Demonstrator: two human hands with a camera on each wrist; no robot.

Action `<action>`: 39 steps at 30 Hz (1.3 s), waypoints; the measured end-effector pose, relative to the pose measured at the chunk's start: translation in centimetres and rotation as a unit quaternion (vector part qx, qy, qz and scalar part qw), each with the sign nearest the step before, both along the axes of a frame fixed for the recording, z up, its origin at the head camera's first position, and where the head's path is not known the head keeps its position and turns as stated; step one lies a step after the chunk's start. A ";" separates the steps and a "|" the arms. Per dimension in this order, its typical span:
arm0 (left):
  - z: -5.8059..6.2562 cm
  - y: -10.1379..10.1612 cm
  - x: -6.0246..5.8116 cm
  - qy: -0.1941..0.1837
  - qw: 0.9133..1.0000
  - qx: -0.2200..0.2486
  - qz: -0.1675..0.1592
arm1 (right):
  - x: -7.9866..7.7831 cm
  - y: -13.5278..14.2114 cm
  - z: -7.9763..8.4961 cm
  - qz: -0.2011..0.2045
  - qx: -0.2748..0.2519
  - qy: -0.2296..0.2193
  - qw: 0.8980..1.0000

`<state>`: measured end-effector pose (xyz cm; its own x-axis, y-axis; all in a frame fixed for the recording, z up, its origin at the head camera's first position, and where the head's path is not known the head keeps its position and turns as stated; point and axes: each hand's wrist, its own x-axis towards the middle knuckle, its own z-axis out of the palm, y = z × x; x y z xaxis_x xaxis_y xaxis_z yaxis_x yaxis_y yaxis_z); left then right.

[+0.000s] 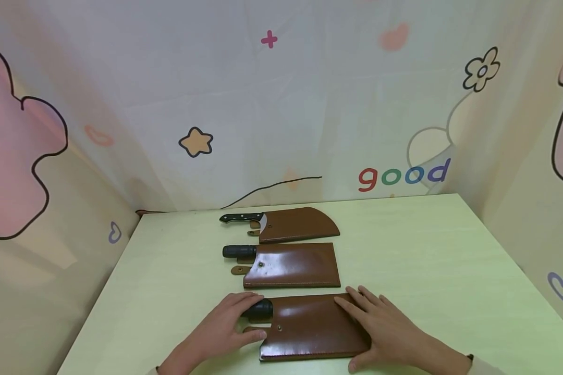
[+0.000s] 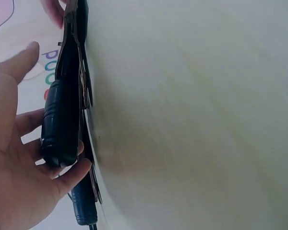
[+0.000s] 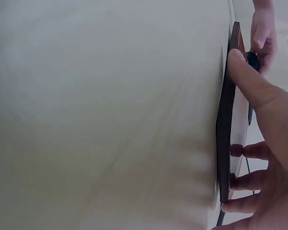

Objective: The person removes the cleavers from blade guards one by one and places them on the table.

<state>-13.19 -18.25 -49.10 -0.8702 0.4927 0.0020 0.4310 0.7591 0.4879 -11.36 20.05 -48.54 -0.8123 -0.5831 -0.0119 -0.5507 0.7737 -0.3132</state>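
Brown leather glinted nearest the person, where a flat rectangular cleaver sheath (image 1: 314, 330) lay on a pale green counter (image 1: 427, 250), its long sides running left to right between two bare hands. At its left end, the left hand (image 1: 218, 325) rested at a ribbed black handle (image 1: 261, 309), fingers draped loosely over the far side and thumb spread clear, toward a small metal snap (image 1: 279, 328). At the opposite end, the right hand (image 1: 391, 328) touched the leather, its fingers spread over the far corner and its thumb at the near edge. Just beyond lay a second brown leather sheath (image 1: 295, 268), a black cylindrical handle (image 1: 238, 252) and a tan strap (image 1: 240, 270) jutting left. Farther back, a third brown leather sheath (image 1: 300, 225), curved at its right end, covered a blade whose black riveted handle (image 1: 241, 218) also pointed left. Behind hung a pale backdrop (image 1: 286, 104) printed with an orange star (image 1: 196, 142) and the word "good" (image 1: 403, 175) in coloured letters.
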 end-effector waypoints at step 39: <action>0.4 1.6 -0.5 0.073 0.996 0.007 0.039 | -0.4 -0.4 0.3 0.024 0.004 0.039 0.999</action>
<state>-13.73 -16.62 -48.74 -0.8960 0.4217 0.1387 0.4377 0.7868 0.4352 -11.79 19.66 -48.22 -0.7816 -0.6220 0.0463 -0.6104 0.7476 -0.2617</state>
